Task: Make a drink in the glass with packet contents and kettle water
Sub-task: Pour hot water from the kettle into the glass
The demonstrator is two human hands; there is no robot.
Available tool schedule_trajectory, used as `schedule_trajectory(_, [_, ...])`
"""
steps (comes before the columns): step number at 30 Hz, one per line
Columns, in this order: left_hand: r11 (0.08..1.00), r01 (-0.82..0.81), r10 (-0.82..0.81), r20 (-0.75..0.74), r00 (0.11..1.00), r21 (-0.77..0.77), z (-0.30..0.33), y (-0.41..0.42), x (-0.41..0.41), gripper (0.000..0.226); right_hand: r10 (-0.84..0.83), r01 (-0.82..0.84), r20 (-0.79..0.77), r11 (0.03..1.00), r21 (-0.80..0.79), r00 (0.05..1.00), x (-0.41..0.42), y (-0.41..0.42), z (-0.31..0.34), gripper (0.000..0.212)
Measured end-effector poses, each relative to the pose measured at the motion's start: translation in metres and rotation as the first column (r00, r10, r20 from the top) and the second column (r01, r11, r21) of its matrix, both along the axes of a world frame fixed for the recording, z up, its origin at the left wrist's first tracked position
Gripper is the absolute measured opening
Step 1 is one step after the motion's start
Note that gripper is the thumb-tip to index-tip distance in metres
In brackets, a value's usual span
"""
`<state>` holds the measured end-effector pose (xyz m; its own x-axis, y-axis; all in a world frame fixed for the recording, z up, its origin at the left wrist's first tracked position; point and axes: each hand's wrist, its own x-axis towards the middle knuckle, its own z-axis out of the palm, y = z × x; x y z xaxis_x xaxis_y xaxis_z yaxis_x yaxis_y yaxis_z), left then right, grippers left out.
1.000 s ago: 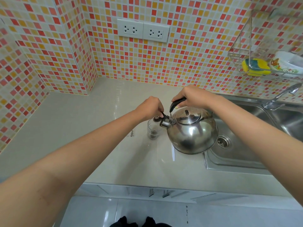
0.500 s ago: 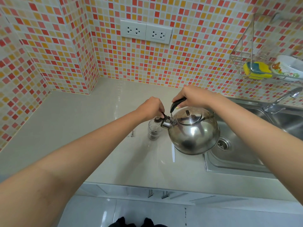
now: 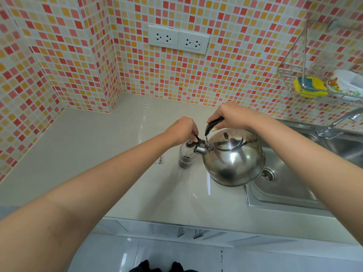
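Mosaic tiles in red, orange and cream cover the walls, with a double socket (image 3: 178, 39) set into them above a pale grey counter (image 3: 98, 146). On that counter stands a small clear glass (image 3: 186, 157) with dark grains at its bottom. Over it leans a steel kettle (image 3: 233, 158), tilted so its spout (image 3: 198, 149) points down at the rim of the glass. The right hand (image 3: 233, 115) is curled round the black handle (image 3: 213, 124) on top of the kettle and carries it. The left hand (image 3: 183, 129) pinches the little lever of the spout cap (image 3: 190, 143), holding the cap lifted just above the glass. Whether water is running out I cannot tell for sure. Right of the kettle lies a steel sink (image 3: 284, 193) with its drain (image 3: 268, 174) showing and a tap (image 3: 337, 122) behind. A wire rack (image 3: 294, 75) on the wall holds a yellow sponge (image 3: 310, 87) and a patterned bowl (image 3: 345, 85)
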<state>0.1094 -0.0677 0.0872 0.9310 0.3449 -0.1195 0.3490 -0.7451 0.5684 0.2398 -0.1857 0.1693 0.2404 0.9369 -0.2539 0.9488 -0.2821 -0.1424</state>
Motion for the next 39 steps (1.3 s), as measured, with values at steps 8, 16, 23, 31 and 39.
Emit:
schedule_trajectory(8, [1.0,-0.002,0.002,0.015,1.0,0.015,0.0006,0.0008,0.0001,0.022,-0.005,0.005,-0.007,1.0,-0.001,1.0,-0.0005,0.0003,0.0019,0.029])
schedule_trajectory(16, [1.0,0.004,-0.004,0.014,1.0,0.005,0.0019,0.0002,0.0008,0.022,0.004,-0.004,0.0,1.0,-0.013,1.0,-0.0006,-0.0006,0.0035,0.027])
schedule_trajectory(23, [1.0,0.014,-0.014,0.02,1.0,0.011,0.0029,-0.0023,0.0017,0.024,-0.001,0.001,-0.002,1.0,-0.016,1.0,-0.0015,-0.0025,0.0058,0.028])
schedule_trajectory(31, [1.0,0.017,-0.017,0.016,1.0,0.016,0.0039,-0.0038,0.0021,0.023,-0.005,0.005,0.002,1.0,-0.024,1.0,-0.003,-0.0047,0.0075,0.028])
schedule_trajectory(39, [0.999,0.023,-0.023,0.011,1.0,0.027,0.0054,-0.0041,0.0024,0.023,-0.019,0.019,-0.006,0.999,-0.027,1.0,-0.0046,-0.0048,0.0093,0.029])
